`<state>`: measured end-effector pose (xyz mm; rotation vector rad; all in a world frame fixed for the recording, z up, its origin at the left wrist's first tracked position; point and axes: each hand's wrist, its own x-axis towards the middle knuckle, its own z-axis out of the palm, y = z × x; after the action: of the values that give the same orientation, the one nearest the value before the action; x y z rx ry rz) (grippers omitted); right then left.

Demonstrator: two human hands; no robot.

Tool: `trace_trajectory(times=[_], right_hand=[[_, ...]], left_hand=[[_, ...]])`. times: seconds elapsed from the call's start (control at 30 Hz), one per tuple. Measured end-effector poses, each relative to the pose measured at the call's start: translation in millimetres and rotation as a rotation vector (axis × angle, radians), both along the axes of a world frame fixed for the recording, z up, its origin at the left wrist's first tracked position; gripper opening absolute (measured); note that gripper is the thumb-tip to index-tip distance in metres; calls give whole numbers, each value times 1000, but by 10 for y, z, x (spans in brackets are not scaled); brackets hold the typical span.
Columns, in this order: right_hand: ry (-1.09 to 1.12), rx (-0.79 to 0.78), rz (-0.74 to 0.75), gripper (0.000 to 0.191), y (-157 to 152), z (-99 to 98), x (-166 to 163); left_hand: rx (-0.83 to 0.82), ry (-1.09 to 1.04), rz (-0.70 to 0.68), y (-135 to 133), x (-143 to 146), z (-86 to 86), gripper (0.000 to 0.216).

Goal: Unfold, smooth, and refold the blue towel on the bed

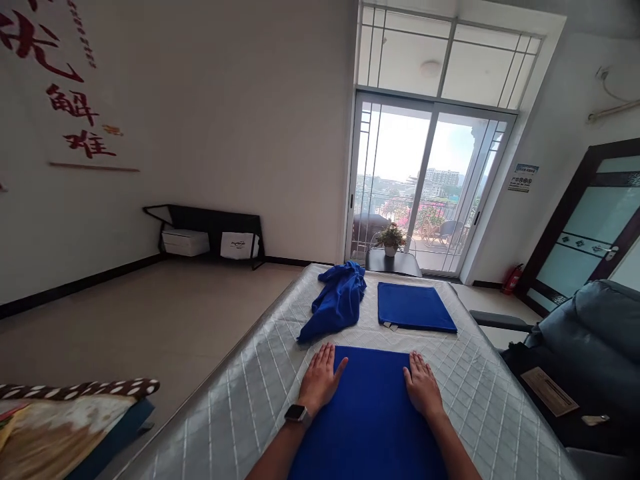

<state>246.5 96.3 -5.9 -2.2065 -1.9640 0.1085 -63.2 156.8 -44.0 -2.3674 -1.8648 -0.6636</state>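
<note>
A blue cloth (pixel 371 413) lies spread flat on the quilted grey table (pixel 250 407) right in front of me. My left hand (pixel 319 379), with a watch at the wrist, rests open and flat on the cloth's far left corner. My right hand (pixel 423 385) lies open and flat on its far right corner. Beyond them a neatly folded blue cloth (pixel 414 307) sits at the right, and a crumpled blue cloth (pixel 339 299) lies heaped to its left.
A potted plant (pixel 391 239) stands on a small dark table past the far edge, before glass balcony doors (pixel 425 187). A grey armchair (pixel 590 347) is at the right, a patterned cushion (pixel 60 427) at the lower left, a low black shelf (pixel 210 230) by the wall.
</note>
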Motion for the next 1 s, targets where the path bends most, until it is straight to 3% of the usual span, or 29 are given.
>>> trace_trajectory(times=[0.37, 0.63, 1.0], right_hand=[[-75, -25, -10, 64, -101, 162, -109], [-66, -60, -16, 70, -398, 53, -158], [45, -33, -24, 69, -444, 80, -169]], left_hand=[[3, -27, -6, -54, 23, 104, 78], [4, -22, -4, -38, 23, 78, 83], [75, 11, -12, -107, 38, 178, 78]])
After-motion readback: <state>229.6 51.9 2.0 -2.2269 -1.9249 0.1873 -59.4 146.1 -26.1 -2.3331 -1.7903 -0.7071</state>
